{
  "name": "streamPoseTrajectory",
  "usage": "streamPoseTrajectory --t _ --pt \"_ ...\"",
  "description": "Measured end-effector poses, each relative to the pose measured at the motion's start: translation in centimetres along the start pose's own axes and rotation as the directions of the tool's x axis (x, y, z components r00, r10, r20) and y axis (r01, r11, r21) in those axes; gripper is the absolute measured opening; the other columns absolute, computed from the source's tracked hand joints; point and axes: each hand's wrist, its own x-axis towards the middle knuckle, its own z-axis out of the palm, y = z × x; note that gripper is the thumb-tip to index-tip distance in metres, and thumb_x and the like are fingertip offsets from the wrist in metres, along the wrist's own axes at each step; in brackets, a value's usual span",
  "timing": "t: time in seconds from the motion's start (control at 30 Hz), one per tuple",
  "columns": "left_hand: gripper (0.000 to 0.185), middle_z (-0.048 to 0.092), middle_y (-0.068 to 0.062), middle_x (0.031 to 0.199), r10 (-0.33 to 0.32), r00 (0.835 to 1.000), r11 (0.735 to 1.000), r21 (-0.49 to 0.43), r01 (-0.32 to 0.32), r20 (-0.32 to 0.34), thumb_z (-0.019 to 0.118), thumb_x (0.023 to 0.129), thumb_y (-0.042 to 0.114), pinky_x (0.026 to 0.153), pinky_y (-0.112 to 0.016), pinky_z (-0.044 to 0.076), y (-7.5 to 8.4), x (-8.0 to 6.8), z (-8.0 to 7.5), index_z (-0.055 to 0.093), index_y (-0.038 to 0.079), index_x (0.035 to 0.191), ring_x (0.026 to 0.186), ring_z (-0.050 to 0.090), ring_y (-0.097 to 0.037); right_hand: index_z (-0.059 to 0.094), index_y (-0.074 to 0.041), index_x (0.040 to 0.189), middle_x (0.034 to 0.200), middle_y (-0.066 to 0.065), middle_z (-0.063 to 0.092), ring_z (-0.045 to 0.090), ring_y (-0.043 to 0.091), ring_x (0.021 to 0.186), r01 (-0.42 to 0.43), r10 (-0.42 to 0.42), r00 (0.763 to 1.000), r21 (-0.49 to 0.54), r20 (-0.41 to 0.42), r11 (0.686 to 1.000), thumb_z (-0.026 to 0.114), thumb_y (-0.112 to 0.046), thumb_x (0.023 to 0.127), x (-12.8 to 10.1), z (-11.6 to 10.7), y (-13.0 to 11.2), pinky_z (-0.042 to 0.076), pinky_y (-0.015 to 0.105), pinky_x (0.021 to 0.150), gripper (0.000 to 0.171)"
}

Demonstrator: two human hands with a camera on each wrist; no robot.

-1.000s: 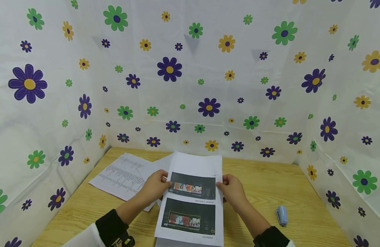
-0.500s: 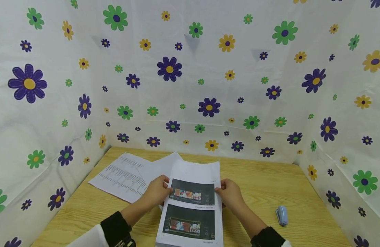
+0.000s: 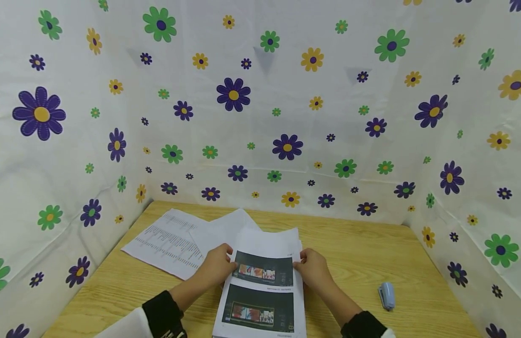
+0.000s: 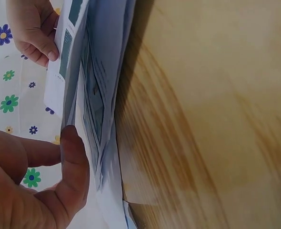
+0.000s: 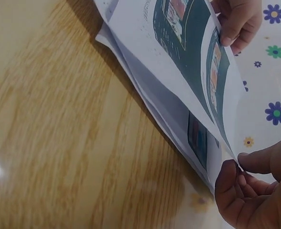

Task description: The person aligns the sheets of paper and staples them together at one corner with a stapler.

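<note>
I am pinching the stack of papers (image 3: 262, 286) between my left hand (image 3: 215, 268) and right hand (image 3: 313, 271), just above the desk (image 3: 370, 253), and the loosely fanned sheets could slip out of line.

Paper stack (image 3: 260, 291) mid-table (image 3: 370, 249), loose sheets (image 3: 171, 241) behind-left, stapler (image 3: 386, 295) to its right.

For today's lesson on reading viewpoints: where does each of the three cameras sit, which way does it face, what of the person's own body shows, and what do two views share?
Head: above, facing forward and down at the table; both forearms, left hand and right hand grip the paper stack.
Left wrist: low beside the stack's edge; left thumb near, right hand far.
Right wrist: low at the opposite edge; right fingers near.
Shared: the stack and both hands.
</note>
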Motion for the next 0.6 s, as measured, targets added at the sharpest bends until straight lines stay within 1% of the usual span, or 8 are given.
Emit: streamPoseTrajectory --t 0.13,0.27,0.37,0.53,0.6 --pt "0.037 0.063 -0.009 0.086 -0.008 1.000 0.999 0.051 0.009 -0.007 0.077 0.087 0.010 0.060 -0.032 0.052 -0.2 0.0 0.2 0.059 -0.005 0.116 0.076 0.061 -0.020 0.063 0.005 0.112 0.089 0.009 0.062 0.058 0.020 0.075 0.024 -0.025 1.000 -0.034 -0.006 0.999 0.073 -0.008 0.092 0.1 0.2 0.2 0.049 0.029 0.058 0.026" --pt "0.038 0.062 -0.008 0.085 -0.013 1.000 0.997 0.073 0.014 -0.011 0.078 0.087 0.011 0.059 -0.032 0.051 0.0 -0.1 0.3 0.059 -0.004 0.116 0.075 0.061 -0.020 0.064 0.005 0.108 0.085 0.008 0.062 0.057 0.019 0.072 0.065 -0.066 0.998 -0.069 -0.016 0.996 0.074 -0.008 0.091 0.2 0.3 0.5 0.048 0.029 0.057 0.024" --pt "0.038 0.063 -0.008 0.084 -0.021 1.000 0.997 0.075 0.022 -0.007 0.077 0.087 0.010 0.057 -0.031 0.050 0.2 -0.3 0.2 0.059 -0.004 0.118 0.074 0.061 -0.019 0.064 0.004 0.106 0.084 0.007 0.063 0.057 0.018 0.071 0.081 -0.083 0.996 -0.088 -0.023 0.993 0.074 -0.009 0.091 0.2 0.3 0.8 0.048 0.029 0.057 0.022" --pt "0.038 0.062 -0.007 0.081 -0.042 0.999 0.998 0.048 0.042 0.012 0.074 0.090 0.007 0.048 -0.028 0.048 0.8 -0.6 0.1 0.057 -0.005 0.122 0.063 0.061 -0.017 0.064 0.004 0.105 0.085 0.008 0.064 0.058 0.019 0.072 0.085 -0.089 0.996 -0.130 -0.027 0.988 0.074 -0.011 0.091 0.0 0.2 0.8 0.048 0.030 0.058 0.023" --pt "0.039 0.061 -0.007 0.081 -0.050 0.999 0.998 0.040 0.049 0.018 0.073 0.090 0.006 0.047 -0.028 0.047 1.0 -0.7 0.1 0.056 -0.006 0.123 0.061 0.060 -0.017 0.064 0.003 0.106 0.085 0.008 0.065 0.058 0.019 0.072 0.080 -0.085 0.996 -0.146 -0.028 0.986 0.075 -0.012 0.091 0.0 0.2 0.8 0.048 0.030 0.059 0.023"
